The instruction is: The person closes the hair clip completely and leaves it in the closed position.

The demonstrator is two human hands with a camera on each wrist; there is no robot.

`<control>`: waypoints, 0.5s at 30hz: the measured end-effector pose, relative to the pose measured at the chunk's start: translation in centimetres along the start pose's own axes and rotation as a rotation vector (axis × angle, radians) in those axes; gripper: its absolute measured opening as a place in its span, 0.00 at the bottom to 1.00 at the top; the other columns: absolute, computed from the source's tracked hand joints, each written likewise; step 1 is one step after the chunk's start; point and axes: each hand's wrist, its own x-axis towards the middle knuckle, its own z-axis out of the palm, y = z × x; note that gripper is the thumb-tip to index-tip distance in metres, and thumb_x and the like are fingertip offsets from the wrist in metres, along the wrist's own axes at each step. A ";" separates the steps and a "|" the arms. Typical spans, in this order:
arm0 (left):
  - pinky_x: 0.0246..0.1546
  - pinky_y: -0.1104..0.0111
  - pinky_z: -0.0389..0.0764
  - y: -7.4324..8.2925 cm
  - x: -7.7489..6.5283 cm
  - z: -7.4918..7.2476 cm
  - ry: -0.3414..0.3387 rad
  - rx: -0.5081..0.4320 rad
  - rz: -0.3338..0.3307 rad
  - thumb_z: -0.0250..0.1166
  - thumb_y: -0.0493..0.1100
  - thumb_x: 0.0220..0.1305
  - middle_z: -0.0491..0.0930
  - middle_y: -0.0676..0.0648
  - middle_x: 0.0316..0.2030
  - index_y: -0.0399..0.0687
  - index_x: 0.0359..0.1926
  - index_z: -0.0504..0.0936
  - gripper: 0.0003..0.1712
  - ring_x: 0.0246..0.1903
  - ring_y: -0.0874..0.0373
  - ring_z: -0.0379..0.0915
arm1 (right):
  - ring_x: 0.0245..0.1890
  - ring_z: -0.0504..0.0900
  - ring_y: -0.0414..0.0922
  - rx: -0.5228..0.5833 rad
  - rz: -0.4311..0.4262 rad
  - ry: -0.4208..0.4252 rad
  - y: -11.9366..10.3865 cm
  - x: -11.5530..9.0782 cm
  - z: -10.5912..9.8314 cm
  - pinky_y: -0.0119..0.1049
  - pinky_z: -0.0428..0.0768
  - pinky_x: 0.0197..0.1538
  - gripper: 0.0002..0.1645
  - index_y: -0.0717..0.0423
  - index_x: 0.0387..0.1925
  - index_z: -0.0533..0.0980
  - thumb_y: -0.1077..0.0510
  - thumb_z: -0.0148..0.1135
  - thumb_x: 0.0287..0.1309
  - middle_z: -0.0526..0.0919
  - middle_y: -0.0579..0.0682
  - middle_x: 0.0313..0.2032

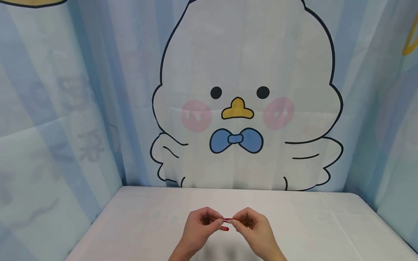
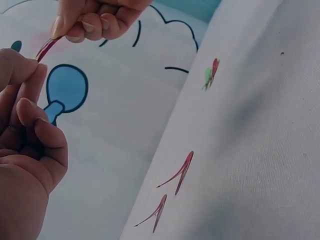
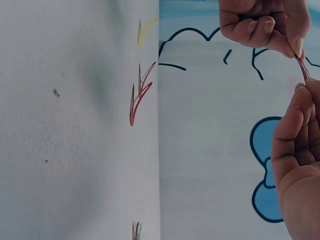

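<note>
Between both hands is a slim red snap hair clip point(image 1: 227, 220). My left hand point(image 1: 201, 226) pinches one end of it between thumb and forefinger, and my right hand point(image 1: 256, 229) pinches the other. In the left wrist view the clip point(image 2: 47, 48) looks slightly bowed. Below the hands, a second red hair clip point(image 1: 224, 228) lies on the white table, partly covered by the left hand in the head view. Two red clips with spread arms, one point(image 2: 184, 170) beyond the other point(image 2: 158, 214), show in the left wrist view.
Red and green clips point(image 2: 211, 75) lie together farther along the table point(image 1: 310, 224). A yellow clip point(image 3: 145, 32) appears in the right wrist view, near red ones point(image 3: 141, 95). Behind the table hangs a curtain point(image 1: 241, 65) with a printed bird; fabric also closes both sides.
</note>
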 end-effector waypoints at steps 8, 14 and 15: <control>0.25 0.74 0.72 0.1 0.1 0.4 0.047 0.039 -0.014 0.72 0.34 0.58 0.82 0.48 0.27 0.39 0.36 0.87 0.04 0.24 0.62 0.70 | 0.26 0.77 0.41 -0.030 -0.010 0.027 0.3 -0.1 0.1 0.32 0.76 0.31 0.04 0.62 0.34 0.81 0.67 0.70 0.58 0.81 0.49 0.27; 0.24 0.73 0.73 -0.1 0.1 0.6 0.069 0.089 -0.032 0.72 0.35 0.59 0.82 0.50 0.26 0.40 0.36 0.87 0.04 0.24 0.61 0.70 | 0.26 0.78 0.40 -0.049 -0.031 0.017 0.6 0.0 0.0 0.32 0.77 0.31 0.04 0.61 0.35 0.81 0.67 0.70 0.59 0.82 0.48 0.28; 0.25 0.73 0.74 -0.1 0.1 0.5 0.069 0.083 -0.037 0.72 0.35 0.59 0.82 0.49 0.27 0.40 0.36 0.87 0.04 0.24 0.60 0.71 | 0.26 0.78 0.40 -0.044 -0.031 0.012 0.7 0.0 0.0 0.32 0.78 0.31 0.04 0.61 0.35 0.81 0.66 0.70 0.59 0.82 0.48 0.28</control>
